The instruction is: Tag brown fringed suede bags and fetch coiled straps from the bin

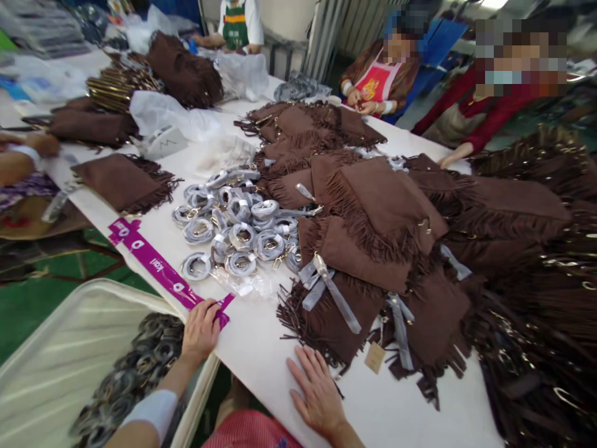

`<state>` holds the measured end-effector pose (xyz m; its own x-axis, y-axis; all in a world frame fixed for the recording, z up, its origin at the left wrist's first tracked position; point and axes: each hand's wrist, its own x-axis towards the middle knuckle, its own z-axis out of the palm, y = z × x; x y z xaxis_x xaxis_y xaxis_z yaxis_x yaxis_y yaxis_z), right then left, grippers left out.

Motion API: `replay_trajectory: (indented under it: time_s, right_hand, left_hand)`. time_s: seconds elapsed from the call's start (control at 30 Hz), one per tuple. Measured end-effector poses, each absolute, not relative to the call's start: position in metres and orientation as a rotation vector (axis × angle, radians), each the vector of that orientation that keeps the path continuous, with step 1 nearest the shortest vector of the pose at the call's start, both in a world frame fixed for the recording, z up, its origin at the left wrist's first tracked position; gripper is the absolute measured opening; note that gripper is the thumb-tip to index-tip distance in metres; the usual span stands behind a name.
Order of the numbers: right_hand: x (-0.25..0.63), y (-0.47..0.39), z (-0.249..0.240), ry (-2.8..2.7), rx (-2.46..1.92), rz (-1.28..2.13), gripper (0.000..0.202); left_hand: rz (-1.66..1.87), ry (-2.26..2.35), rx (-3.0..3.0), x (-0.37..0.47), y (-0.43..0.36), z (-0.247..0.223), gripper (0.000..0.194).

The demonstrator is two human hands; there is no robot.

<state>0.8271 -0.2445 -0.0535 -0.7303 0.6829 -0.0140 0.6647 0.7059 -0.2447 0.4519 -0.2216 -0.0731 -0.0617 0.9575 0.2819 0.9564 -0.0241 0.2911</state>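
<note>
Purple strip [158, 269] runs along the table edge, left hand [200, 330] pressing its near end, right hand [317, 392] flat, released.

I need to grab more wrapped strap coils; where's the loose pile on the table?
In the head view, the pile of wrapped strap coils lies left of centre on the white table, between the purple tape strip and the brown fringed bags.

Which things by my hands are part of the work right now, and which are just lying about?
In hand:
- left hand on purple strip
- right hand flat on table, beside fringed brown bags
- wrapped strap coils

Lying about:
- plastic bags
- far brown pile
- bin
</note>
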Motion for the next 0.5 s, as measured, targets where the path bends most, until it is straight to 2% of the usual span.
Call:
replay_trajectory:
  time_s: [0.17,0.27,0.37,0.5]
  right_hand:
    - [0.834,-0.251,-0.061,-2.781,-1.087,0.419,0.061]
    - [0.839,-0.255,-0.067,-2.739,-1.087,0.548,0.06]
    - [0.845,-0.256,-0.07,-2.731,-1.035,0.644,0.061]
    - [0.853,-0.253,-0.071,-2.73,-0.986,0.684,0.066]
  left_hand:
    - [0.573,2.24,1.96,0.477,-0.225,-0.055,0.028]
    - [0.678,2.346,1.704,0.509,-0.248,-0.054,0.029]
    - [0.784,2.491,1.443,0.569,-0.302,-0.062,0.027]
    - [0.551,2.4,1.241,0.65,-0.405,-0.091,0.03]
